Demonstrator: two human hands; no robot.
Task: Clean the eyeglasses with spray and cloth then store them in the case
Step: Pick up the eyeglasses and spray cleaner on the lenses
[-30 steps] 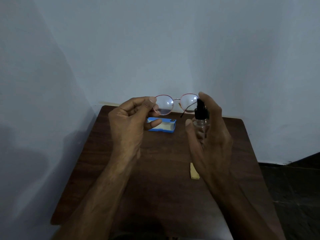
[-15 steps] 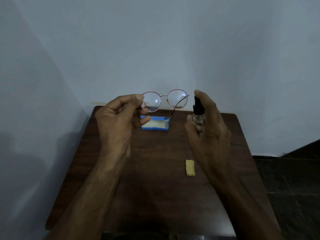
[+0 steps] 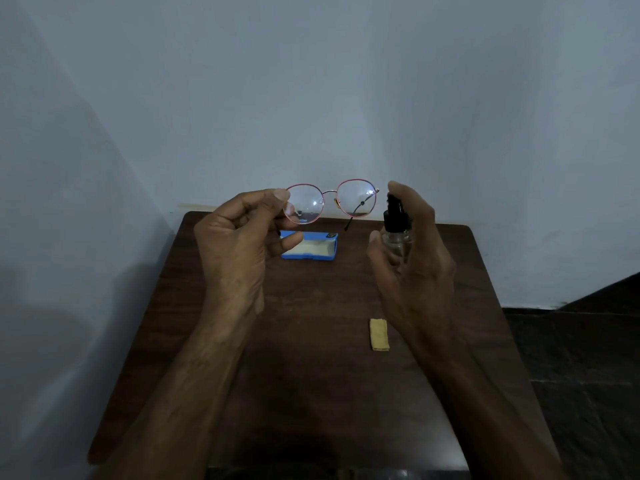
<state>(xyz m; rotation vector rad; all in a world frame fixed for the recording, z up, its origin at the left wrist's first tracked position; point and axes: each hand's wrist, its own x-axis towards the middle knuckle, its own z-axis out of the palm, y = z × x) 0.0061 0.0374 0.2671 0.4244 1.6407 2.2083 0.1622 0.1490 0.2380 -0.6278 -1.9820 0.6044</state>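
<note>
Round eyeglasses (image 3: 330,201) with a thin pink frame are held up above the far side of the table. My left hand (image 3: 239,244) pinches their left rim between thumb and fingers. My right hand (image 3: 412,261) grips a small clear spray bottle (image 3: 397,230) with a black pump top, forefinger resting on the top, just right of the right lens. An open blue case (image 3: 309,245) with a pale lining lies on the table behind my left hand. A small folded yellow cloth (image 3: 379,334) lies on the table near my right wrist.
The dark wooden table (image 3: 311,393) stands in a corner, with pale walls at the left and behind. A dark tiled floor (image 3: 571,358) shows to the right of the table.
The eyeglasses and my left hand have shifted slightly left, away from the bottle. Both hands keep their hold.
</note>
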